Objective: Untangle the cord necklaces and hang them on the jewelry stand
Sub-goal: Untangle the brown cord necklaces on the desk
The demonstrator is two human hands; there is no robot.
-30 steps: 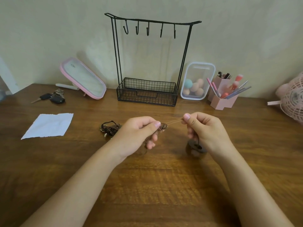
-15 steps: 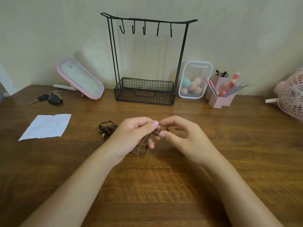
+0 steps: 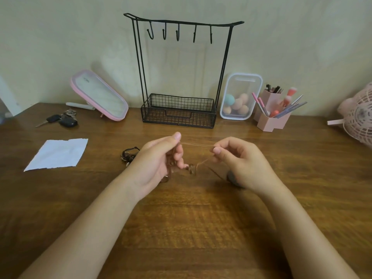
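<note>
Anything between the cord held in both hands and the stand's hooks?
Nothing visible. The cord is stretched between the left hand and right hand, straight in front of the jewelry stand, and all five hooks hang bare. The wire basket sits below them; the dark tangle lies left of the left hand.

Dim, soft, warm light; wide-angle edge distortion.
</note>
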